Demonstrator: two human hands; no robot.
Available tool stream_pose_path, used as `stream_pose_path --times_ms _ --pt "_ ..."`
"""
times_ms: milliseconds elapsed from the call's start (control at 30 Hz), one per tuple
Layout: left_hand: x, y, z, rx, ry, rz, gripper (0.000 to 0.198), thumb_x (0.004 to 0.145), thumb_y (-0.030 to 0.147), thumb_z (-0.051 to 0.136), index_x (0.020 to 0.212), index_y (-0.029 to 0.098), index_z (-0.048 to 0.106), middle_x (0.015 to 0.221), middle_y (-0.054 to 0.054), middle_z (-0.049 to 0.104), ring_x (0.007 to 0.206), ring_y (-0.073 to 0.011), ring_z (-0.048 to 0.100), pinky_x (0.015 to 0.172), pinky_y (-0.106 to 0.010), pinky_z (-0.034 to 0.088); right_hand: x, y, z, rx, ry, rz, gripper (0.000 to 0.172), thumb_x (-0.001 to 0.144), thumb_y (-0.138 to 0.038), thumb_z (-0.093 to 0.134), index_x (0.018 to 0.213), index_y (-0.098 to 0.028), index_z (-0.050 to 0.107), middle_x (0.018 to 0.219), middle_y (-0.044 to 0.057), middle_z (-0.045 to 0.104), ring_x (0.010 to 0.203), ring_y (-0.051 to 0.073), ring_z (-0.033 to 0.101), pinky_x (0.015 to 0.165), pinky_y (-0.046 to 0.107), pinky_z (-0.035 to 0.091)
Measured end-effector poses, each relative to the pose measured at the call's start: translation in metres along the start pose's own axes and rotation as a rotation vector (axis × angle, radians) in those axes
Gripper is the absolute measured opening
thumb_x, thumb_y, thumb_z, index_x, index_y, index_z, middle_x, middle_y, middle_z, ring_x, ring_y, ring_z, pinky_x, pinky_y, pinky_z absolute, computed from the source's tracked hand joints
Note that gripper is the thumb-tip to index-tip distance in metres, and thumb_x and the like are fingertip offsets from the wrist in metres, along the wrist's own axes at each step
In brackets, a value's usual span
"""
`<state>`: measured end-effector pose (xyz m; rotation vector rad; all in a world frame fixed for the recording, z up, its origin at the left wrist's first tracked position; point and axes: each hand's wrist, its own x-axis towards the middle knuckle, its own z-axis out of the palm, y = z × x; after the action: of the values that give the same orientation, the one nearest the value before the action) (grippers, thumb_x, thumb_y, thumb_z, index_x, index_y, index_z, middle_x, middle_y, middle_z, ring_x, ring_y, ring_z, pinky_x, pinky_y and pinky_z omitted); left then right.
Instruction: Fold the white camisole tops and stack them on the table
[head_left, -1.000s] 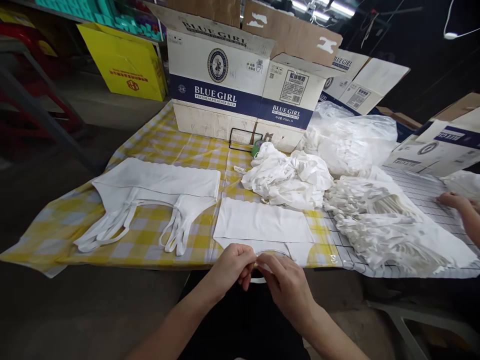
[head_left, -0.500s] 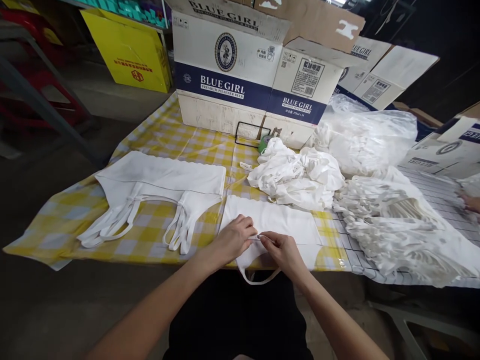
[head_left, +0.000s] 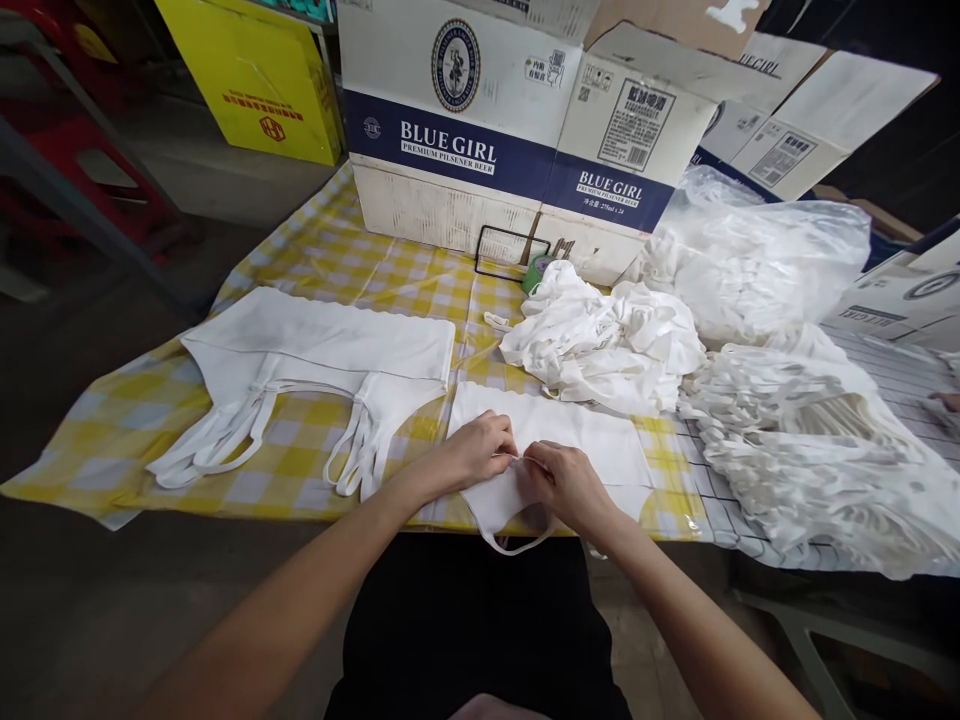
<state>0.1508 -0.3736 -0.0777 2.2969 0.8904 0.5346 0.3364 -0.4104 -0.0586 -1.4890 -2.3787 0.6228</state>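
A white strapped top (head_left: 555,413) lies flat at the table's front edge, one strap loop hanging over. My left hand (head_left: 484,448) and my right hand (head_left: 564,480) meet over its middle, both closed with fingertips pinching the fabric at the seam. The exact bit of cloth between the fingertips is too small to make out. To the left, a stack of similar white tops (head_left: 322,340) is spread out with straps toward me. Behind my hands sits a crumpled heap of white garments (head_left: 600,335).
A yellow checked cloth (head_left: 247,480) covers the table. Beer cartons (head_left: 457,200) stand at the back, with a green tape roll (head_left: 536,273) and black wire frame (head_left: 480,262) before them. Right are piled white garments (head_left: 810,440), a plastic bag (head_left: 772,260) and another person's hand (head_left: 946,402).
The view has shifted slightly. My hands remain together on the top's middle, the right hand turned more over the fabric. The strap loop hangs a little differently.
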Motion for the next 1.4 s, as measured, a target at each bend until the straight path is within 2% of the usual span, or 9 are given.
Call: stream_pose_path --times_ms 233,633,1000,1167,1300,1400 --pt "0.004 -0.004 -0.001 -0.034 -0.039 -0.033 0.015 0.081 0.018 0.051 0.08 0.019 0.066 0.083 -0.002 0.057 0.086 -0.0156 0.052 0.077 -0.026 0.04 0.001 0.006 0.002 -0.095 -0.001 -0.004 0.017 0.084 -0.012 0.041 0.071 -0.018 0.049 0.067 0.0 0.055 0.06 0.011 0.05 0.058 0.021 0.031" --pt "0.005 -0.001 -0.003 -0.05 -0.052 -0.054 0.016 0.081 0.02 0.05 0.076 0.018 0.065 0.082 -0.002 0.057 0.083 -0.0151 0.052 0.075 -0.025 0.04 0.001 0.003 -0.006 -0.134 -0.046 -0.032 0.018 0.083 -0.011 0.041 0.068 -0.018 0.048 0.065 -0.001 0.053 0.059 0.011 0.048 0.057 0.021 0.029" --pt "0.005 0.002 -0.004 -0.033 -0.05 -0.045 0.017 0.081 0.018 0.049 0.075 0.019 0.065 0.082 -0.002 0.057 0.084 -0.0159 0.051 0.076 -0.027 0.041 0.006 0.001 -0.001 -0.117 -0.034 -0.014 0.017 0.08 -0.01 0.042 0.068 -0.018 0.051 0.065 0.0 0.056 0.06 0.012 0.05 0.057 0.022 0.029" --pt "0.002 0.003 -0.001 -0.026 -0.022 -0.037 0.016 0.08 0.016 0.049 0.068 0.017 0.06 0.082 -0.002 0.056 0.083 -0.0156 0.05 0.075 -0.027 0.042 0.008 -0.003 0.006 -0.12 -0.007 -0.017 0.016 0.081 -0.011 0.042 0.076 -0.018 0.056 0.069 0.002 0.058 0.061 0.013 0.051 0.058 0.023 0.03" --pt "0.001 0.006 0.002 -0.049 0.01 -0.038 0.017 0.08 0.016 0.049 0.066 0.017 0.058 0.082 -0.002 0.055 0.083 -0.0155 0.05 0.075 -0.027 0.043 0.006 -0.008 0.012 -0.048 0.041 0.055 0.016 0.082 -0.014 0.042 0.076 -0.019 0.056 0.07 0.002 0.059 0.06 0.013 0.05 0.057 0.022 0.031" --pt "0.0 0.007 0.005 -0.047 0.036 -0.063 0.015 0.08 0.016 0.051 0.067 0.017 0.06 0.084 -0.002 0.055 0.084 -0.0155 0.05 0.076 -0.028 0.043 -0.006 -0.01 0.012 0.128 0.095 0.206 0.018 0.086 -0.023 0.042 0.077 -0.019 0.057 0.062 0.0 0.055 0.054 0.012 0.046 0.054 0.022 0.031"
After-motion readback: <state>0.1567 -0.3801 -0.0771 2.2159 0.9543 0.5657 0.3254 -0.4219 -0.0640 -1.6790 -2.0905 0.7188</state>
